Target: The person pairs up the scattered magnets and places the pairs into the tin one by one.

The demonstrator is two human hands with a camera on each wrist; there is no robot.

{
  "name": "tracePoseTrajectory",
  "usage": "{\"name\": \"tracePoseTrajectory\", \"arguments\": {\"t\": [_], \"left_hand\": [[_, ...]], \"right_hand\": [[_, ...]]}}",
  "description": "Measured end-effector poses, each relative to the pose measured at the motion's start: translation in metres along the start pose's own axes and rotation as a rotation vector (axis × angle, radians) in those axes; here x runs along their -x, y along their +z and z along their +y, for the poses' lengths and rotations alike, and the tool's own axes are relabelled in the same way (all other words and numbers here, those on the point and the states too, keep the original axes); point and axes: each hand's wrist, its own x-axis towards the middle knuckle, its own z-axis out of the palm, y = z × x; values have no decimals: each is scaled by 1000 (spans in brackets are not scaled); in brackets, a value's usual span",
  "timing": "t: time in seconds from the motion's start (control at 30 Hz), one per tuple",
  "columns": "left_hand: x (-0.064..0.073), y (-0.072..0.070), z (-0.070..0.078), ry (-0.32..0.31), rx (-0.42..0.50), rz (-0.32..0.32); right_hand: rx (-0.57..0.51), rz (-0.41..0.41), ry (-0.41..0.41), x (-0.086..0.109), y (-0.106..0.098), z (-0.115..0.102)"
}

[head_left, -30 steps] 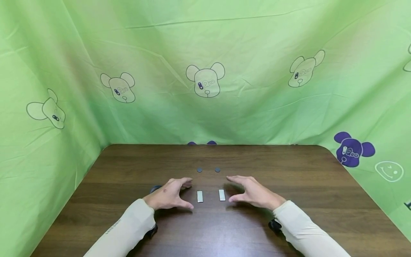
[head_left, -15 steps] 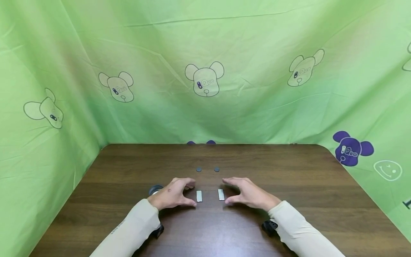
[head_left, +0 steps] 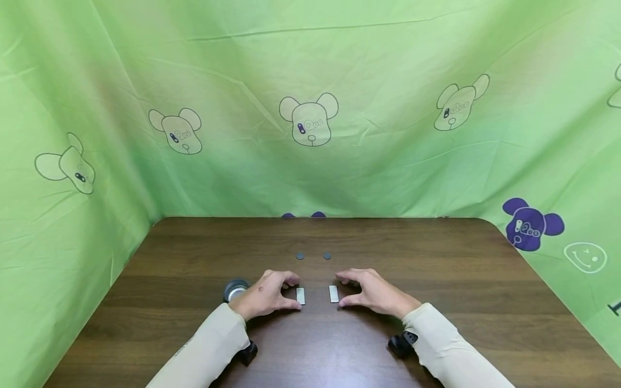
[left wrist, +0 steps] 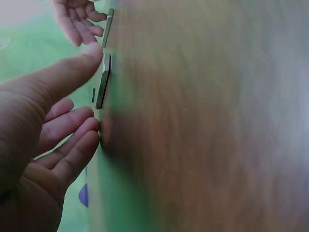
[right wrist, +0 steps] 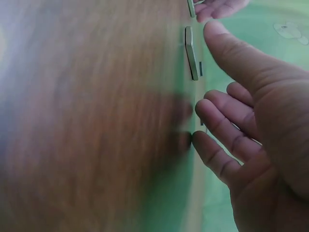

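Two small, pale silver rectangular pieces lie flat on the brown table, a short gap between them. At the left piece [head_left: 301,296] is my left hand [head_left: 266,293], its thumb by the near end and its fingers spread toward the far end. My right hand [head_left: 375,293] sits just right of the other piece [head_left: 333,294], thumb and fingers parted in the same way. The left wrist view shows the left piece [left wrist: 104,79] beside the thumb, not pinched. In the right wrist view, the right piece [right wrist: 191,53] likewise lies beyond the thumb tip, ungripped.
Two dark round discs, a left one [head_left: 300,256] and a right one [head_left: 327,256], lie farther back on the table [head_left: 436,258]. A dark round object with a silvery middle [head_left: 236,289] is partly hidden behind my left hand. A green printed cloth [head_left: 378,178] surrounds the table.
Both hands have moved inward, closer to the two rectangular pieces. The left hand has slid right, uncovering more of the dark round object. The pieces and discs stay put on the table.
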Motion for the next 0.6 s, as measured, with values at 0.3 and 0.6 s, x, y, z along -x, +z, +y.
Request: {"name": "tracePoseTrajectory", "arguments": {"t": [0.3,0.6], "left_hand": [[0,6,-1,-4,17,31],[1,9,-1,-31,43,52]], "right_hand": [[-24,32,-19,-3,6,1],[-57,24,-10,-8,10,0]]}}
